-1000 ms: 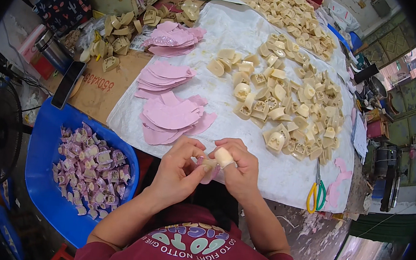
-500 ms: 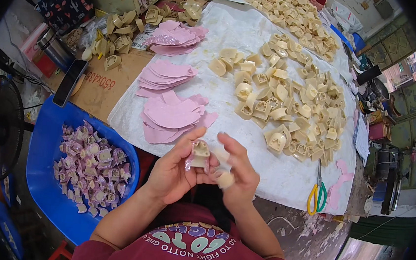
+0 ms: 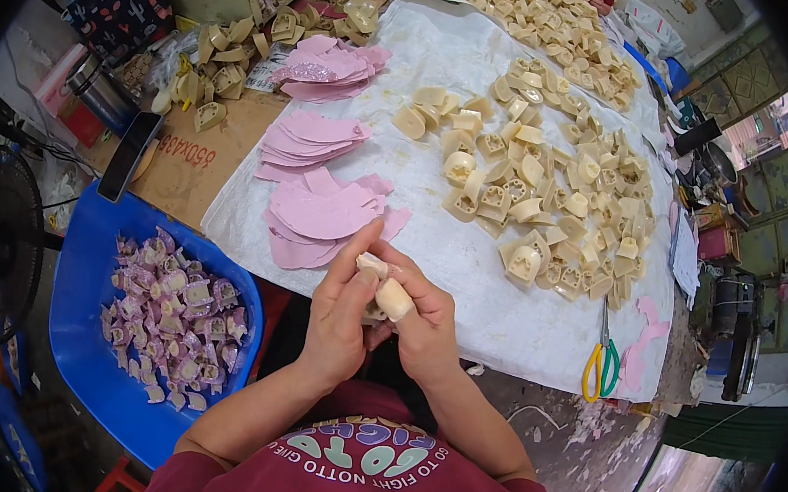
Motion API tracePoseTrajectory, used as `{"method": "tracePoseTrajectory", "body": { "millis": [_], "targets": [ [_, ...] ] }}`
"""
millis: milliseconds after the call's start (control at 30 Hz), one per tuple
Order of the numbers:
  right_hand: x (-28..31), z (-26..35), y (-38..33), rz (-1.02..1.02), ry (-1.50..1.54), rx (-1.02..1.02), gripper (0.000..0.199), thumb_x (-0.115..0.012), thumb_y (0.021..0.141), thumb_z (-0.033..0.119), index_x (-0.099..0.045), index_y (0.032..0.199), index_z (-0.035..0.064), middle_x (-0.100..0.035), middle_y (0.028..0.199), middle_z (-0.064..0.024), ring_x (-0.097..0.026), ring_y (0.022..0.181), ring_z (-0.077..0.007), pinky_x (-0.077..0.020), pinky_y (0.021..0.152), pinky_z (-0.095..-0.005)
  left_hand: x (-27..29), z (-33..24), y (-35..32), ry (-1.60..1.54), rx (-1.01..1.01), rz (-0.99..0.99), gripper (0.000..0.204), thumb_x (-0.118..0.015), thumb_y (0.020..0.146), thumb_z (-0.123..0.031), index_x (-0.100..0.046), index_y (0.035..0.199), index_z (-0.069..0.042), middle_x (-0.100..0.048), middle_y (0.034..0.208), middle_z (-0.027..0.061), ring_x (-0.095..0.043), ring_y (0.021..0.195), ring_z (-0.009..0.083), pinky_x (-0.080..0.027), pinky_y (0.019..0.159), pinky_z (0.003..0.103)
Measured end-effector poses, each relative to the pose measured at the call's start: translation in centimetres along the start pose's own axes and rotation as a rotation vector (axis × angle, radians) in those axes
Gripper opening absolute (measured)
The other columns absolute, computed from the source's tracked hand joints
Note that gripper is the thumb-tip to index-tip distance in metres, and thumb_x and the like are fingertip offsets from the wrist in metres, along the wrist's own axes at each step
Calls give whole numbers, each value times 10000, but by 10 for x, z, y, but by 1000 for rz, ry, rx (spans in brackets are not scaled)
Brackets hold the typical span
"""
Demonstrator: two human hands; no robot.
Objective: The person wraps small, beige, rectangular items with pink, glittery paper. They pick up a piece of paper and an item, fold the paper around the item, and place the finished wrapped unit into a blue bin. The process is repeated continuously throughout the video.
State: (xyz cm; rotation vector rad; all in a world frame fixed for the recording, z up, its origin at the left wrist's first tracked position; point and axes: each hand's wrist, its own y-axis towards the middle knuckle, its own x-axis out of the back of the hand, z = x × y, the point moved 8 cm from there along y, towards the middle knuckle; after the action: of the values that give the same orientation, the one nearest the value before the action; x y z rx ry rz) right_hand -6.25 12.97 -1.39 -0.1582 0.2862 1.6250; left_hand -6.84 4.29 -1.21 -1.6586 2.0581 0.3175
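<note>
Both hands point(image 3: 379, 315) grip cream block point(image 3: 394, 298)

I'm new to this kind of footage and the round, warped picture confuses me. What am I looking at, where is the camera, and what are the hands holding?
The camera sits on a person's head and looks down, so the forearms enter from the bottom; its wide lens bends the edges. No machine is here, only two bare hands. The left hand and right hand meet over the table edge, together gripping a small cream block. On the white sheet lie many more cream blocks and stacks of pink cut-outs. Green-handled scissors lie to the right. To the left, a blue tray holds pink-wrapped pieces.
</note>
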Motion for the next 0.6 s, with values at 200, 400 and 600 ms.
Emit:
{"method": "tracePoseTrajectory", "body": {
  "millis": [200,400,600],
  "targets": [
    [0,-8,-3,128,42,-195,499,-641,874,103,-492,1344,28,-413,1440,-163,-435,1279,-240,-392,1016,-350,3,2,2,-164,123,9,541,-413,995,-298,-261,1479,-109,-549,885,31,-500,613,78,-394,412,212],
    [1,14,1,240,-428,90,587,-706,810,129,-494,1353,61,-327,1498,-180,-312,1387,-321,-318,1089,-398,5,5,4,-184,252,152,615,-433,1007,-266,-112,1520,-163,-574,909,73,-535,627,84,-409,443,218],
    [3,25,1,230,-542,147,516,-709,790,161,-576,1281,79,-391,1468,-150,-275,1405,-355,-272,1112,-438,4,1,-7,-201,217,315,700,-490,985,-304,-54,1527,-222,-565,1052,113,-588,826,164,-516,629,288]
  ]
}}
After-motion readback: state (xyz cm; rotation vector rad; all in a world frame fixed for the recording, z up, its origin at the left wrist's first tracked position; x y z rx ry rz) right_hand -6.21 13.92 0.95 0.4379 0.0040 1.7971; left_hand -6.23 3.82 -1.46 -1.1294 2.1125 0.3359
